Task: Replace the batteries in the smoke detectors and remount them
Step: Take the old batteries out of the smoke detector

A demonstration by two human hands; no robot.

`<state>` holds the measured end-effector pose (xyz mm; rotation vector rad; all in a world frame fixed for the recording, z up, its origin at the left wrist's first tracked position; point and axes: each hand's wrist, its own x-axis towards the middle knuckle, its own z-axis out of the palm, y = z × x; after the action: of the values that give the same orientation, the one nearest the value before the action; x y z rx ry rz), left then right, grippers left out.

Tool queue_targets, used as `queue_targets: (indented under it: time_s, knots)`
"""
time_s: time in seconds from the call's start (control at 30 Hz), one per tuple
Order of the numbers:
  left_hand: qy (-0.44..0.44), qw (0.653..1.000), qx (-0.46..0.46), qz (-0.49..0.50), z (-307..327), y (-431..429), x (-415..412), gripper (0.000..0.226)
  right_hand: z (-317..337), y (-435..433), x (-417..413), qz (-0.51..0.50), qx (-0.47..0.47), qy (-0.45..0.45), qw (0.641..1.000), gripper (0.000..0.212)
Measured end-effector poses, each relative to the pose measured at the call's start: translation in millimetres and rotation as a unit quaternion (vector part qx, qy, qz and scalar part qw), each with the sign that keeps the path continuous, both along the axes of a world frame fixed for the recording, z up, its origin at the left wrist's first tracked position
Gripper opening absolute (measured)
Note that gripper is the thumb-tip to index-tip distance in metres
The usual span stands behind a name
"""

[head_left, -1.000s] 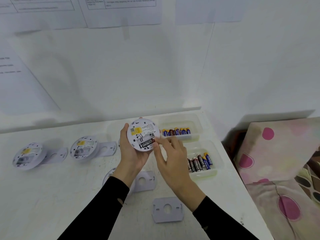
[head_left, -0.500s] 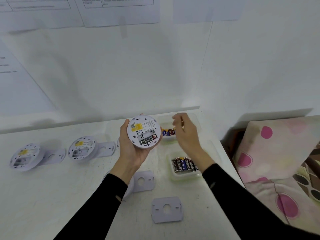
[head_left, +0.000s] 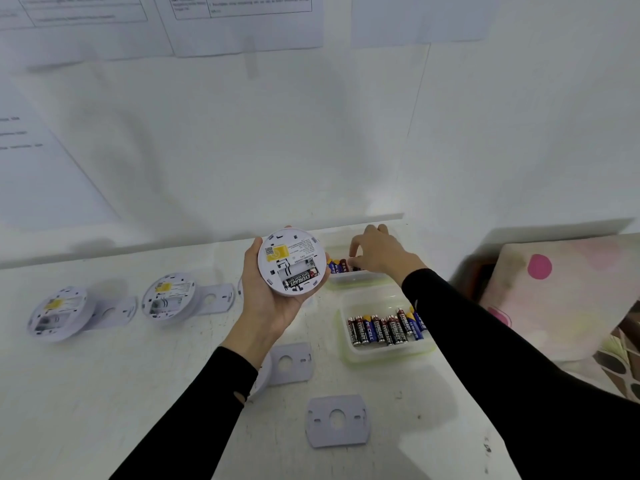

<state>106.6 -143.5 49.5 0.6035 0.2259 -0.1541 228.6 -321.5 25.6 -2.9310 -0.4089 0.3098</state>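
- The detector (head_left: 292, 261) is held above the table (head_left: 138, 375), back toward the camera, with one battery (head_left: 300, 279) in its bay.
- The left hand (head_left: 270, 306) cups it from below, fingers round the rim.
- Just right of the detector, the right hand (head_left: 381, 252) curls its fingertips onto batteries (head_left: 336, 266) in a tray (head_left: 356, 283); I cannot tell whether it grips one.
- Well left of the detector lie two more units (head_left: 168, 296).

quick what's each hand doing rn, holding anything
Left hand: grips the smoke detector, battery side up.
Right hand: at the batteries in the far tray; whether it grips one cannot be told.
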Motion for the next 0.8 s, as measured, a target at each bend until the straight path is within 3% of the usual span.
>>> queue_targets:
  time_s: [0.1, 0.23, 0.3, 0.37, 0.43, 0.5, 0.6, 0.7, 0.8]
  knots:
    - [0.003, 1.000, -0.004, 0.002, -1.3, 0.7, -0.2, 0.055, -2.7, -7.1, -4.2, 0.011, 0.058, -0.031, 0.998, 0.020]
    - [0.009, 1.000, 0.004, 0.005, -1.7, 0.7, -0.1, 0.060, -9.3, -15.3, -22.9, -0.015, 0.218, -0.063, 0.974, 0.007]
    - [0.011, 1.000, 0.002, 0.007, -1.4, 0.2, 0.1, 0.060, -2.5, -15.4, -39.3, -0.075, 0.367, -0.107, 0.921, 0.008]
    - [0.014, 1.000, -0.002, 0.010, -1.6, -0.7, 0.2, 0.058, 15.2, -9.5, -63.1, -0.117, 0.521, -0.156, 0.831, 0.010]
    - [0.015, 1.000, -0.001, 0.015, -2.6, -2.3, 0.5, 0.057, 32.6, 2.2, -90.2, -0.120, 0.597, -0.196, 0.768, 0.011]
    - [0.011, 1.000, 0.003, 0.023, -2.6, -4.2, 0.7, 0.054, 40.9, 16.6, -115.6, -0.093, 0.621, -0.216, 0.748, 0.012]
    - [-0.001, 1.000, 0.022, 0.021, -2.8, -5.4, 1.2, 0.050, 34.9, 35.8, -140.2, -0.020, 0.584, -0.276, 0.763, 0.012]
    - [0.008, 0.999, 0.026, 0.017, -7.8, -3.0, 1.4, 0.060, 18.7, 46.6, -145.9, 0.024, 0.547, -0.337, 0.766, 0.014]
    - [0.027, 0.999, 0.026, 0.021, -12.9, -3.2, 0.9, 0.061, 7.6, 51.4, -147.8, 0.054, 0.512, -0.358, 0.779, 0.013]
